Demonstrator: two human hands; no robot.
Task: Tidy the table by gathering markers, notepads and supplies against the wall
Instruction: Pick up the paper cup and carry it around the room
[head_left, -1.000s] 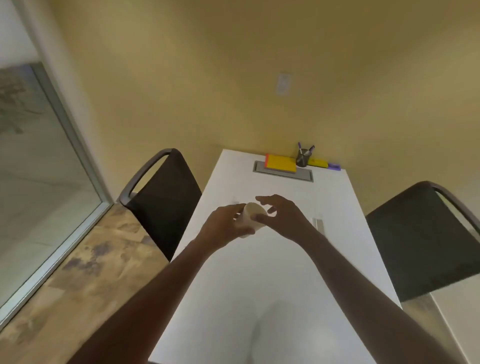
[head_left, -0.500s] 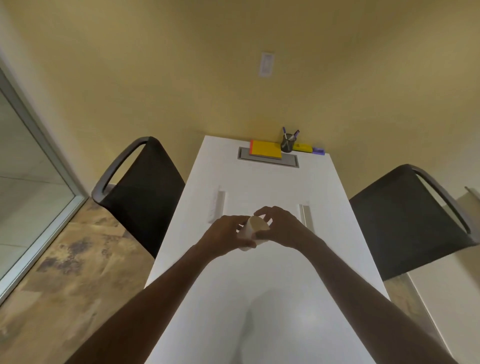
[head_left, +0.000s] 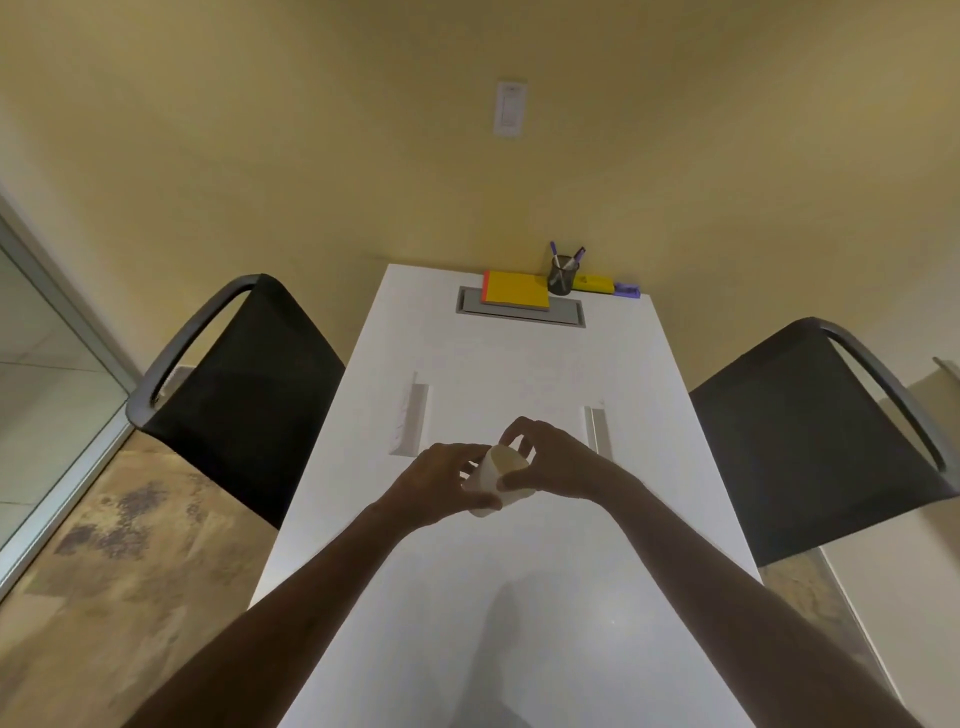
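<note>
Both hands meet over the middle of the white table (head_left: 498, 597), gripping one small cream paper cup (head_left: 493, 475) between them. Left hand (head_left: 441, 480): fingers curled round the cup's side from the left. Right hand (head_left: 553, 462): thumb and fingertips pinching the cup at its rim from the right. Cup is tilted, mouth toward the far end; whether it touches the tabletop cannot be told.

Two narrow slots are set in the tabletop, one just beyond each hand.

Far end, against the yellow wall (head_left: 311, 156): yellow notepad (head_left: 517, 288) with an orange edge, lying partly over a grey cable hatch (head_left: 566, 318). Just right of it, a dark mesh pen cup (head_left: 562, 278) holding markers (head_left: 555, 249). Right again, a yellow block (head_left: 592, 283), then a small purple item (head_left: 627, 289).

A black chair (head_left: 234, 395) on the left side, another black chair (head_left: 815, 436) on the right. White wall switch (head_left: 510, 108) above the table.
</note>
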